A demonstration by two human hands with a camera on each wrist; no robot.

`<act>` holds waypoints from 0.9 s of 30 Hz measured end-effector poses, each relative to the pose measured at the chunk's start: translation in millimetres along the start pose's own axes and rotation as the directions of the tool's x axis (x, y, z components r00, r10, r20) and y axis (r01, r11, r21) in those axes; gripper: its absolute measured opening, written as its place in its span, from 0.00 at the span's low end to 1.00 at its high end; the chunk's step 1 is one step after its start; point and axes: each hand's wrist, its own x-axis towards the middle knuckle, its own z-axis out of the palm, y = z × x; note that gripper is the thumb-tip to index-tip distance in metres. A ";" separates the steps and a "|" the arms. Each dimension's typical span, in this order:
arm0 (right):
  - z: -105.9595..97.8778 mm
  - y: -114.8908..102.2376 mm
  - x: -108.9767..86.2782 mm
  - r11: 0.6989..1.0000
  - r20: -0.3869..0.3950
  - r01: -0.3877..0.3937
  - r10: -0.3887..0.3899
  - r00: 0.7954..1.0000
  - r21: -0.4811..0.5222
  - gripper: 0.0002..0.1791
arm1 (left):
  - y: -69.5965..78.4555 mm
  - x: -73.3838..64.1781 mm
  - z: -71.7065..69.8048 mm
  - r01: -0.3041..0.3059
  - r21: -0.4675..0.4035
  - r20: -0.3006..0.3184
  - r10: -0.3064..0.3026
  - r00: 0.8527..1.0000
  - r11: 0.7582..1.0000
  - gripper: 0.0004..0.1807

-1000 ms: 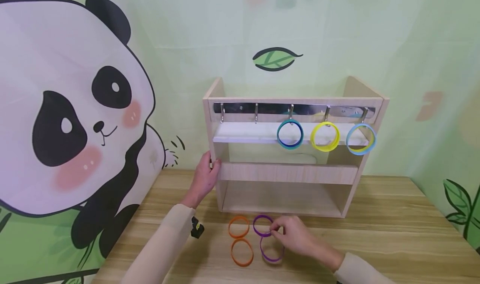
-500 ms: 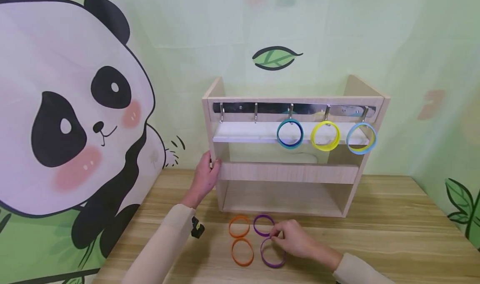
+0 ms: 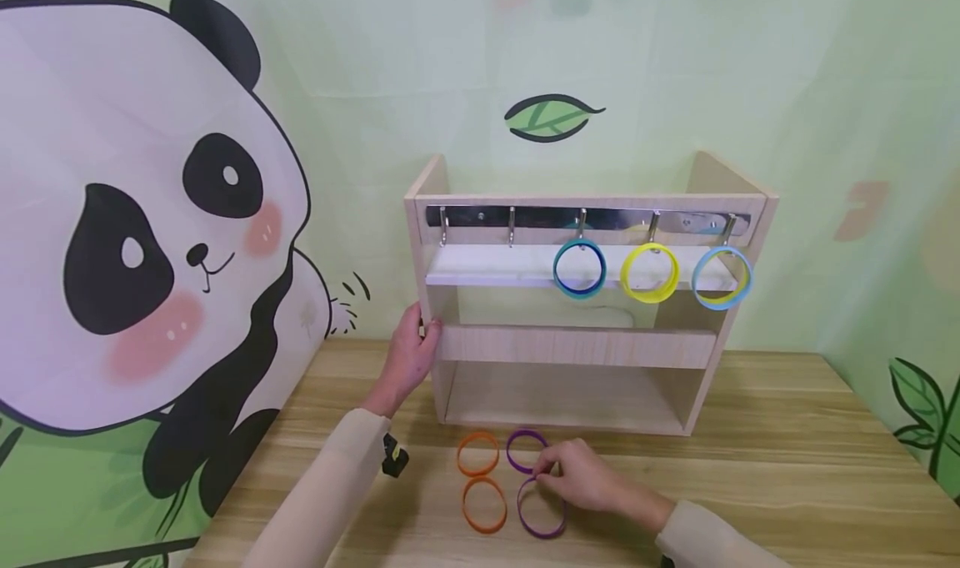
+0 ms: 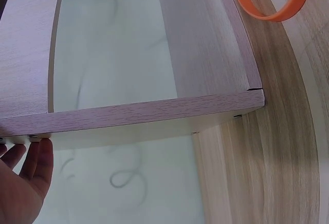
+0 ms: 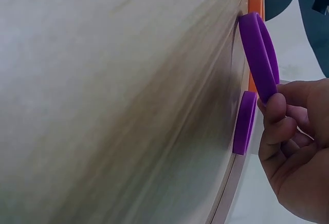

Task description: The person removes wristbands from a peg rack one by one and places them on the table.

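My right hand [image 3: 585, 476] pinches a purple silicone wristband [image 5: 257, 54] between thumb and fingertips. In the right wrist view that band is tilted, one end near the tabletop. A second purple wristband [image 5: 243, 124] lies just beyond it, towards the rack. Left of these, two orange wristbands [image 3: 487, 530] lie one behind the other. My left hand [image 3: 408, 355] is at the left side panel [image 4: 154, 113] of a wooden rack [image 3: 577, 344]; in the left wrist view its fingers extend against the panel's outer face, close to the front edge.
A metal hook rail [image 3: 487, 216] runs across the rack's upper front. Teal [image 3: 580, 294], yellow [image 3: 626, 283] and light blue [image 3: 716, 304] bands hang from its middle and right hooks; the two left hooks are bare. A panda-printed cloth [image 3: 112, 101] covers the wall behind.
My right hand has shifted slightly left and towards me, and the nearer purple wristband has moved with it. The left hand and the rack have stayed in place.
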 end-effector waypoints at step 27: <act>3.8 6.2 8.7 1.000 -0.008 0.002 -0.002 1.000 -0.003 0.04 | -2.6 1.5 1.2 -0.022 -0.015 -0.018 0.022 1.000 1.000 0.24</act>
